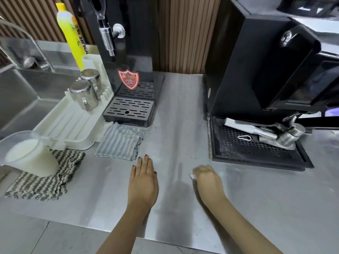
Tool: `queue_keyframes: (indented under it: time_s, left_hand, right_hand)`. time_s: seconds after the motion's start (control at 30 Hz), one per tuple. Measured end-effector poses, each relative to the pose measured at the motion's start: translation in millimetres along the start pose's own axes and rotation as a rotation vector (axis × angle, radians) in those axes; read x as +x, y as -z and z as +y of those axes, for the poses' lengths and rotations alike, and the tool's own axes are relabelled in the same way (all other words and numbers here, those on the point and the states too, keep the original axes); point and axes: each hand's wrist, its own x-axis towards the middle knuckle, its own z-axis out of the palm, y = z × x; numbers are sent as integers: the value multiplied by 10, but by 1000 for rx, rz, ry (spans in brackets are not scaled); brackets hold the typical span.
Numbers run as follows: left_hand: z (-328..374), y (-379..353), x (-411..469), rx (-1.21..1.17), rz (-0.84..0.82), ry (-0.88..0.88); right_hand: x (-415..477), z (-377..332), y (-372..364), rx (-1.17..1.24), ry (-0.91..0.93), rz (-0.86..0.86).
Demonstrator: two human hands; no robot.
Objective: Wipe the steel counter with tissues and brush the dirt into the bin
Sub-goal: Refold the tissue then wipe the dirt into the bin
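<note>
Head camera view, looking down at a brushed steel counter (183, 110) from above.

The person's left hand (144, 178) lies palm down on the steel near the middle of the counter, its fingers straight and close together, holding nothing. The right hand (207, 178) is just beside it to the right, blurred, with its fingers curled down over a crumpled white tissue (191, 176). Only a small scrap of the tissue shows at the hand's left edge, against the counter surface.

Just beyond the left hand lies a folded blue and yellow striped cloth (120, 142). Further left, a grey and white striped cloth (44, 178) sits under a clear plastic jug of milky white liquid (27, 156). Behind them, a white plastic draining rack (73, 125) holds two upturned steel cups (85, 95), with a tall yellow squeeze bottle (70, 33) at the back and a steel sink (18, 92) at far left.

A black water dispenser with a red shield sticker (128, 78) stands at the back centre. A black espresso machine (266, 70) fills the right side. A steel portafilter (286, 136) rests on its black drip tray (256, 158).
</note>
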Motion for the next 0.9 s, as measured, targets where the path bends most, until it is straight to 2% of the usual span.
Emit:
queue_keyframes:
  time_s: [0.1, 0.2, 0.27, 0.37, 0.43, 0.5, 0.63, 0.67, 0.77, 0.8, 0.87, 0.9]
  left_hand:
    - [2, 16, 11, 6, -5, -8]
    - [12, 23, -1, -1, -22, -12]
    - [10, 23, -5, -1, -26, -10]
    - [21, 25, 8, -12, -13, -9]
    - [23, 40, 4, -13, -9, -19]
    - [33, 52, -14, -27, -6, -18]
    - [46, 70, -28, -42, -17, -10]
    - [50, 74, -30, -43, -16, -10]
    - [47, 87, -36, -37, -21, -15]
    - [44, 82, -31, -32, -23, -19]
    - [45, 75, -28, -31, -26, -26]
    - [47, 77, -35, -29, -35, -29]
  right_hand:
    - [558, -91, 59, 26, -138, 52]
    - [868, -134, 168, 91, -271, -42]
    - [745, -197, 179, 97, -245, 16]
    - [266, -227, 61, 44, -110, 65]
    - [50, -205, 19, 37, -77, -10]
    - [169, -115, 45, 4, -139, 5]
    - [568, -115, 124, 93, -342, 98]
    - [552, -134, 122, 87, -348, 40]
    - [291, -236, 3, 83, -171, -113]
    - [268, -262, 42, 119, -169, -119]
    - [402, -152, 30, 30, -247, 23]
    - [509, -127, 69, 11, -293, 37]
